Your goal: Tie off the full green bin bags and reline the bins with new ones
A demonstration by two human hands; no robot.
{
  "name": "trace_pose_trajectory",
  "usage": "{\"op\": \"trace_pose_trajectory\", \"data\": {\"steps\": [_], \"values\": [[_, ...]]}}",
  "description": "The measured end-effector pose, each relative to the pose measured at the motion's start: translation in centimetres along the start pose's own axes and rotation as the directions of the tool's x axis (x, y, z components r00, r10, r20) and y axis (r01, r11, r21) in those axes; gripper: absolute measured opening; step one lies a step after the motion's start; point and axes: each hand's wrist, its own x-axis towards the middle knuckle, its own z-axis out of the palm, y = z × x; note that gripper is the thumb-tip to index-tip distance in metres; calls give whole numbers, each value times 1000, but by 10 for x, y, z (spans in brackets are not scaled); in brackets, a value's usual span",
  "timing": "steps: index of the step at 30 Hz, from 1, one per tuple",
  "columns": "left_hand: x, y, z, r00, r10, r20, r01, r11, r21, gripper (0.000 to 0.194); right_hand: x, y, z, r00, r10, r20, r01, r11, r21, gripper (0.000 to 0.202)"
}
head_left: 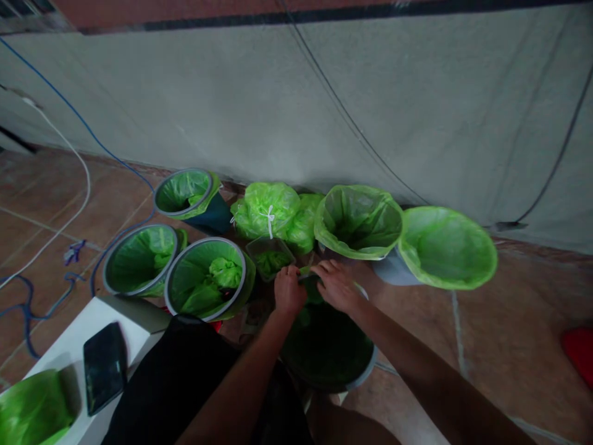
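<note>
Bin (369,369) stands on the tiled floor (417,312) directly in front of the person, close to the legs, its dark mouth facing up. A green liner (304,271) shows at its far rim, between the two hands. The left hand (290,289) is there, its fingers curled and clamped on the rim. The right hand (336,285) is just beside it, fingers bent down over the same rim; the thumb is hidden, so one cannot tell how tightly they close.

Beyond the hands, a small container (271,256) holds something green, and behind it tied green bags (273,207), one with a white tie, lie near the wall (250,105). To the right stand two lined bins (359,222), their green plastic folded out over the rims. To the left are three more lined bins (139,259) with grey rings around their mouths; the nearest one has crumpled green plastic inside.

At the lower left, a white bench (58,355) carries a dark phone (104,369) and a piece of green plastic (34,408), partly cut off by the edge of the view. Blue and white cables (86,167) run over the floor on that side, near a small purple item (74,252). A red object (580,355) shows at the far right.
</note>
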Motion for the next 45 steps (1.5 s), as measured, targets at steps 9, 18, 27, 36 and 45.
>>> {"op": "trace_pose_trajectory", "data": {"steps": [9,18,27,36,45], "values": [[1,-4,-6,993,35,112,-50,989,138,14,24,4,8,993,43,113,-43,999,-2,16],[-4,-6,-4,981,-110,162,62,959,276,26,-1,22,13,953,261,154,-240,960,-142,19],[-7,3,-19,983,-97,156,54,965,257,70,-11,13,2,934,335,122,-332,942,-51,63],[6,3,-10,957,-24,289,-52,966,253,23,11,0,-1,953,220,208,-222,975,-13,29],[8,10,7,974,-76,212,5,949,314,26,8,-6,20,955,286,81,-263,939,-220,28]]}}
